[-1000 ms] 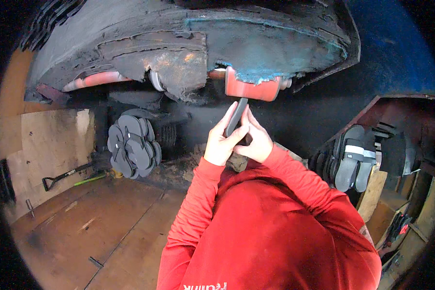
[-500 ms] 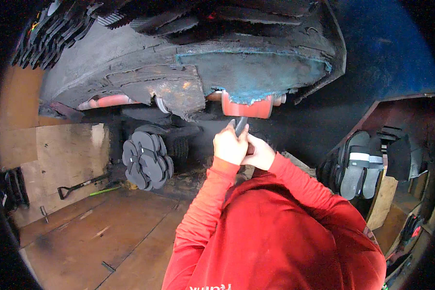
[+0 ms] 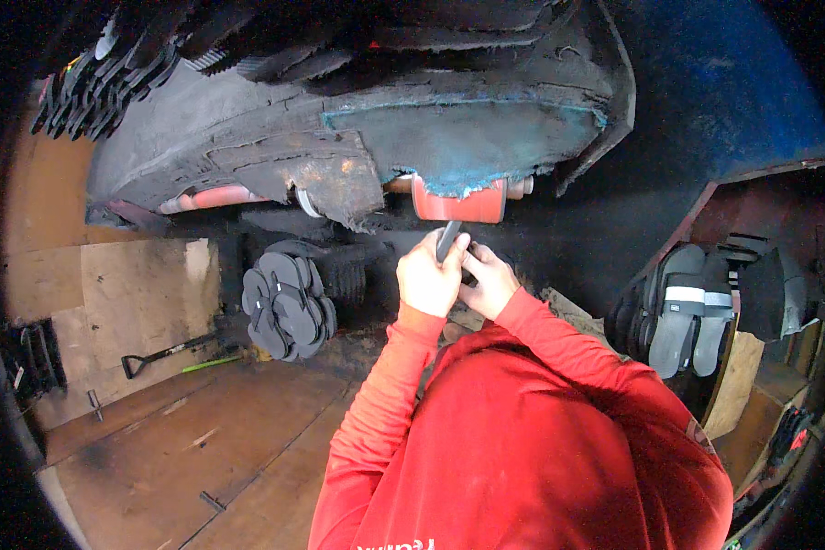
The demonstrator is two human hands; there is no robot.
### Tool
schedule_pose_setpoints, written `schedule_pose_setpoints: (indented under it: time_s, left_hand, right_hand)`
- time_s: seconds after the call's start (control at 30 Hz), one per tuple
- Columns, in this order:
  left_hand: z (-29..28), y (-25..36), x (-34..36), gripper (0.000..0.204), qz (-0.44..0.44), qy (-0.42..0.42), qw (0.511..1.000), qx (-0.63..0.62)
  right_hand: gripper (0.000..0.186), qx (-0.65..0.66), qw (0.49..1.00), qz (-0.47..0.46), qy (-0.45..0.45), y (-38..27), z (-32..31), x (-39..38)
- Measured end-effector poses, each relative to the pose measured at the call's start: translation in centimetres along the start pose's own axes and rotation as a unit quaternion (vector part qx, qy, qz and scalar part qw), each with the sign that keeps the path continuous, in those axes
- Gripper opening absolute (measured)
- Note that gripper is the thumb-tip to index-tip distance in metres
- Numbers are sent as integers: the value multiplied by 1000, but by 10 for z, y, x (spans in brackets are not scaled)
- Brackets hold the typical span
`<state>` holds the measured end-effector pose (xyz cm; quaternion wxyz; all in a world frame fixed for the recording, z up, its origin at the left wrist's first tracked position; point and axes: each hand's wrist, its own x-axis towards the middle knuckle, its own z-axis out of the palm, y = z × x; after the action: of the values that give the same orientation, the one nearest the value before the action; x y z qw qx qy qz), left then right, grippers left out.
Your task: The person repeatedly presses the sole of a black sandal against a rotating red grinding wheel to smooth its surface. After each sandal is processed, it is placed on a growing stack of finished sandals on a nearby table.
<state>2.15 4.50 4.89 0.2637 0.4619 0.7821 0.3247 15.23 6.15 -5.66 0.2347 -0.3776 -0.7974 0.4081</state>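
Observation:
My left hand [image 3: 428, 278] is closed around a dark grey sandal sole [image 3: 448, 240], seen nearly edge-on between thumb and fingers. Its upper end is at the lower edge of a red sanding drum [image 3: 458, 205]; I cannot tell whether they touch. My right hand [image 3: 491, 282] is closed too, fingers curled at the sole's lower part, which the hands mostly hide. Over the drum hangs a ragged, teal-stained flap [image 3: 458, 142] on a dusty grey hood [image 3: 247, 119].
Stacked grey flip-flops [image 3: 289, 307] stand at the left, other strapped sandals [image 3: 683, 312] at the right. Another red drum [image 3: 213, 199] sits under the hood. A black-handled tool [image 3: 170, 356] and a green strip [image 3: 209, 364] lie by a wooden board [image 3: 147, 293].
The view has shifted slightly. My right hand has drawn a little away from my left, its fingers more curled. The sole remains just below the drum.

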Motion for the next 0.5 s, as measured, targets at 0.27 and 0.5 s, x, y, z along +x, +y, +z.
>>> schedule_pose_setpoints:
  time_s: [0.27,0.5]
  left_hand:
    - [-7,0,-26,34,40,45,981,-183]
    - [0,-3,-12,32,99,52,990,-91]
  right_hand:
    - [54,-197,979,-41,41,-14,-23,3]
    - [45,-116,988,-13,97,-16,-7,0]
